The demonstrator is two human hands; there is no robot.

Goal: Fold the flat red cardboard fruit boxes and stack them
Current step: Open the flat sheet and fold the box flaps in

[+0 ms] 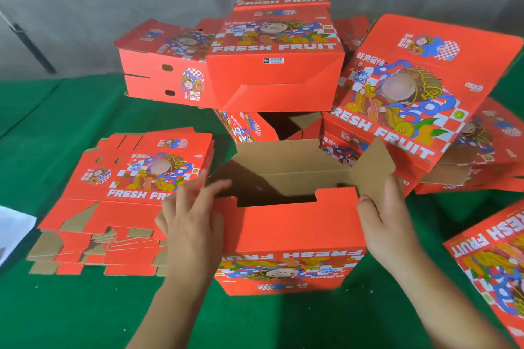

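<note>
The left hand (190,224) is laid against the left end of the half-formed box (289,235), its fingers spread and nearly straight, pressing on a side flap rather than curling round it. The right hand (382,218) is closed on the box's right edge, with the thumb on the red front wall and the fingers wrapped behind the brown side flap (371,170). The box is stood at the centre of the green surface (85,314), its open top facing up and its brown inside visible; the rear flap (286,156) is raised at twelve o'clock of the opening. The step in hand is judged to be the turning-in of the end flaps, so this box is not yet closed.

At nine o'clock of the box a pile of flat blanks (124,201) is lain on the surface, several sheets deep, so a good share of the folding is judged to be left. At twelve o'clock, folded boxes (272,65) are stacked at least two high, with another folded box (167,65) set just beside them at eleven o'clock. At two o'clock a large opened box (419,93) is leaned tilted over others, and at four o'clock a further printed box (493,269) is cut by the frame edge. The stack is thus begun but loosely ordered.
</note>
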